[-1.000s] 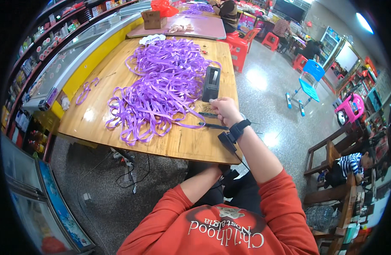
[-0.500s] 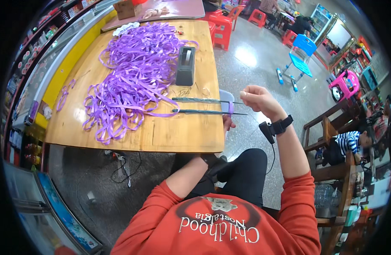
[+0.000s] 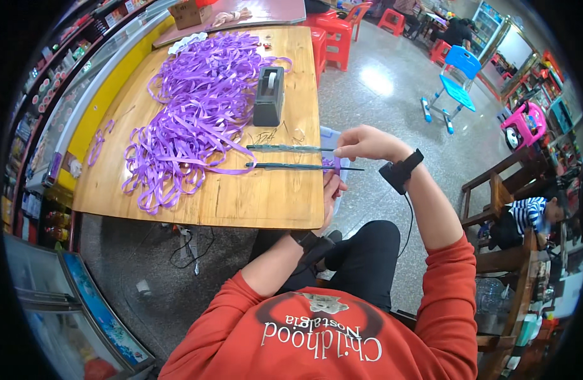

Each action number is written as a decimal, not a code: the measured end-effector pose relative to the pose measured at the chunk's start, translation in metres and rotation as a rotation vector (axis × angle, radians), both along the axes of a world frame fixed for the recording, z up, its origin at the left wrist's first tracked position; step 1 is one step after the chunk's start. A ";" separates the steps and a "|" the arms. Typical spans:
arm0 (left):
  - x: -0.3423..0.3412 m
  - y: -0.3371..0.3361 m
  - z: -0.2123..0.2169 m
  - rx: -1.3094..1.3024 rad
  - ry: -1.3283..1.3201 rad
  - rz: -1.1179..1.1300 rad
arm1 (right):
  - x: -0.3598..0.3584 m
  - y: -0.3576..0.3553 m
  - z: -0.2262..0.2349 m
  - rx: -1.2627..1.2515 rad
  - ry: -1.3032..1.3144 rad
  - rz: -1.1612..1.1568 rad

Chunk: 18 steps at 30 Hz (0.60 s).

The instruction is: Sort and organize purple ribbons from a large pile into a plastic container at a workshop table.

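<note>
Two thin dark rods lie side by side across the table's right edge, the far rod (image 3: pixel 288 148) and the near rod (image 3: pixel 285 166), with clear wrapping along them. Around their outer ends is a purple ribbon (image 3: pixel 338 166). My right hand (image 3: pixel 365 143) is closed in a pinch at the far rod's end; what its fingertips hold is hidden. Just below the rods, beside the table edge, my left hand (image 3: pixel 331 189) has its fingertips together at the purple ribbon. A big heap of purple ribbon (image 3: pixel 206 107) spreads to the left, one strand reaching the near rod.
A black tape dispenser (image 3: pixel 269 98) stands on the wooden table (image 3: pixel 266 206) beyond the rods. A pale bin (image 3: pixel 329 140) is partly seen below the right edge. Red stools (image 3: pixel 333 41), a blue chair (image 3: pixel 459 76) and wooden chairs (image 3: pixel 497 196) stand on the floor.
My right hand has moved left and slightly down onto the far rod's end. My left hand has risen to the ribbon, showing more of its fingers. The view has shifted slightly.
</note>
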State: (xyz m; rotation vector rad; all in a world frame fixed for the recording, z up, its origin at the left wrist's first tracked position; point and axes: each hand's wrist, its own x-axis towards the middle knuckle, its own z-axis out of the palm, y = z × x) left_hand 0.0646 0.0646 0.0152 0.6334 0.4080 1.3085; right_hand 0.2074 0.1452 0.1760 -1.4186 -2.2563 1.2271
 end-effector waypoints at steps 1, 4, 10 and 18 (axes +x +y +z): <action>0.000 0.000 0.001 -0.001 0.001 -0.002 | 0.000 0.004 0.000 0.024 -0.066 0.028; 0.000 0.000 0.000 -0.059 0.002 -0.012 | -0.005 0.008 0.004 0.048 -0.187 0.057; 0.000 -0.002 0.000 -0.079 0.031 -0.018 | -0.015 0.004 0.013 0.055 -0.309 0.023; 0.002 -0.002 -0.001 -0.008 0.041 0.063 | -0.040 -0.005 0.019 0.063 -0.494 -0.136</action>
